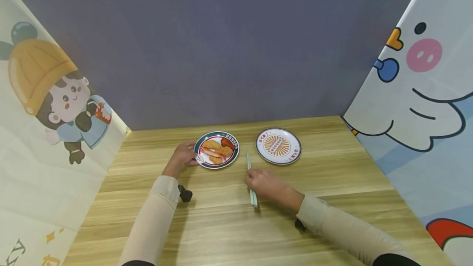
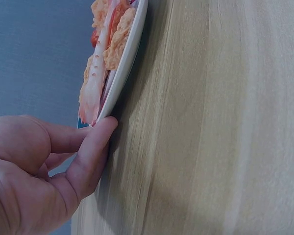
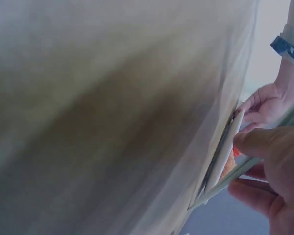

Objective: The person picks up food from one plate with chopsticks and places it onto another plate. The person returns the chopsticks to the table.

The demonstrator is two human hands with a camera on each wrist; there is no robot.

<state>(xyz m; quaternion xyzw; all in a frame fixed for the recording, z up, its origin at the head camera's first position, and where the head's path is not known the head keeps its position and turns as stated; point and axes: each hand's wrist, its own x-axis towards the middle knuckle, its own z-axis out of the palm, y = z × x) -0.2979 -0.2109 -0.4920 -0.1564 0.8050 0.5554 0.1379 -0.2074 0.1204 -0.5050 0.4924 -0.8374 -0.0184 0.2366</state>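
My left hand (image 1: 182, 154) pinches the left rim of a round plate (image 1: 235, 156) with a dark green border. On that plate lie fried food pieces (image 1: 223, 151) and a long pink-and-white crab-stick-like piece (image 2: 94, 81). In the left wrist view, thumb and fingers meet at the plate's edge, close over the wood. My right hand (image 1: 267, 183) holds a pair of pale green chopsticks (image 1: 253, 197) around their middle, with their tips pointing away from me. The chopsticks run between the two plates, nearer to me. In the right wrist view, the chopsticks (image 3: 213, 195) overlap the food plate.
To the right stands a second white plate (image 1: 261, 151), dark-rimmed, with an orange sunburst print and red lettering. Both plates are towards the back of the wood-grain table (image 1: 214, 233). A grey panel (image 1: 229, 52) rises behind it, and cartoon-printed panels flank both sides.
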